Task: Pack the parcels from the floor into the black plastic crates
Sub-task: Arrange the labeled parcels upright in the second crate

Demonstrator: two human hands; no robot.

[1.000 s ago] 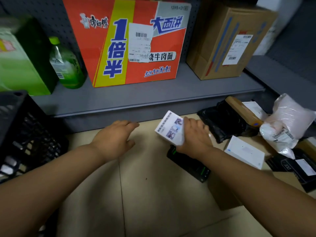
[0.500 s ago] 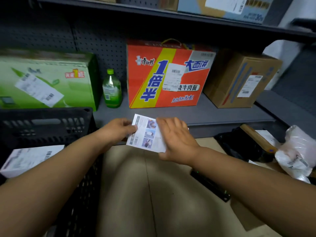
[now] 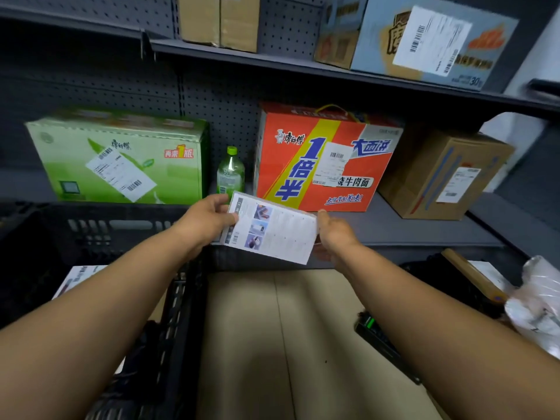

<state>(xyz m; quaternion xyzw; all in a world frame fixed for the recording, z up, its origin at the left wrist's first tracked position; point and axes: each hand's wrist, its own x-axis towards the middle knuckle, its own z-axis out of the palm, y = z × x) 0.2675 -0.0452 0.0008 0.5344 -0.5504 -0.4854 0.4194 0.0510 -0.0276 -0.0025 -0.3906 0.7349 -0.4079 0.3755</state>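
Item: flat white printed box [image 3: 269,228], stiff card, glossy. Lifted off the floor within the last second; passed from right hand [image 3: 333,234] alone to both, left hand [image 3: 206,218] pinching the near edge, right gripping the far. Held mid-air beside black plastic crate [image 3: 91,231], lattice-walled; drop-in judged next. White parcel [image 3: 78,278] already inside.

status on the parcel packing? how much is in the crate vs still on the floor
Done: at least one white parcel already lies in the black crate on the left. In hand: both the left hand and right hand hold a flat white box up in front of the shelf, not yet in the crate. Left: a black bag, a clear plastic bag and a black device remain on the floor at right.
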